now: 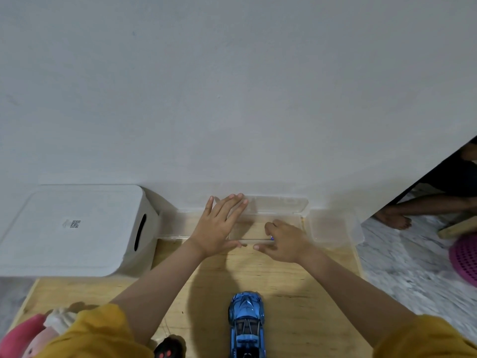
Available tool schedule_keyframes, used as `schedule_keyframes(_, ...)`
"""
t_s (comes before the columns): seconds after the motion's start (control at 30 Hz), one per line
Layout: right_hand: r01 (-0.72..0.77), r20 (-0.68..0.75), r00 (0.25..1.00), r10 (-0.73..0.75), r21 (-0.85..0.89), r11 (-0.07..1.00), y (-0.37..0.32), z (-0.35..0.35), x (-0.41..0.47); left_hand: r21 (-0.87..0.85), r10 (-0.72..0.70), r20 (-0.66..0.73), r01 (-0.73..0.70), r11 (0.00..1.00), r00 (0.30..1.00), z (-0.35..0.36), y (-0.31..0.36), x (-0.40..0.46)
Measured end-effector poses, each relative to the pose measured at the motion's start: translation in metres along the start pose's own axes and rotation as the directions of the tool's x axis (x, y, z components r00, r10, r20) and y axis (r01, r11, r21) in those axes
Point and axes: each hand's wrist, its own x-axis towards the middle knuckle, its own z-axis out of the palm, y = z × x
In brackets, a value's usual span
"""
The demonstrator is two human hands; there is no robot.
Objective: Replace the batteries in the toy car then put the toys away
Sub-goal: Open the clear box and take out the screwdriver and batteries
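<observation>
A blue toy car [246, 324] stands on the wooden board [296, 306] near me, nose pointing away. Farther off, against the wall, sits a clear plastic box [278, 206] with its lid up. My left hand [219, 224] lies flat and spread over the box's left part, fingers reaching its raised lid. My right hand [284, 241] is curled at the box's front edge, and a small blue-tipped object shows at its fingertips; I cannot tell what it is. A black remote with red buttons [167, 348] peeks out at the bottom edge.
A white lidded storage bin [77, 228] stands at the left. Clear plastic containers [335, 228] flank the open box. A pink soft toy [28, 334] lies bottom left. At the right are a pink basket [464, 259] and another person's foot [395, 218].
</observation>
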Motion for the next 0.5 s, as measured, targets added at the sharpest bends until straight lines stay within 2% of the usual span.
schedule_keyframes(0.17,-0.001,-0.069,0.998,-0.006,-0.097,0.995,0.001,0.004,0.001,-0.006,-0.004,-0.013,0.004,1.000,1.000,0.001,0.001,0.000)
schedule_keyframes(0.5,-0.075,0.070,0.995,0.071,0.051,0.996,-0.002,-0.006,0.006,-0.023,-0.015,0.010,0.015,1.000,1.000,0.000,0.001,0.000)
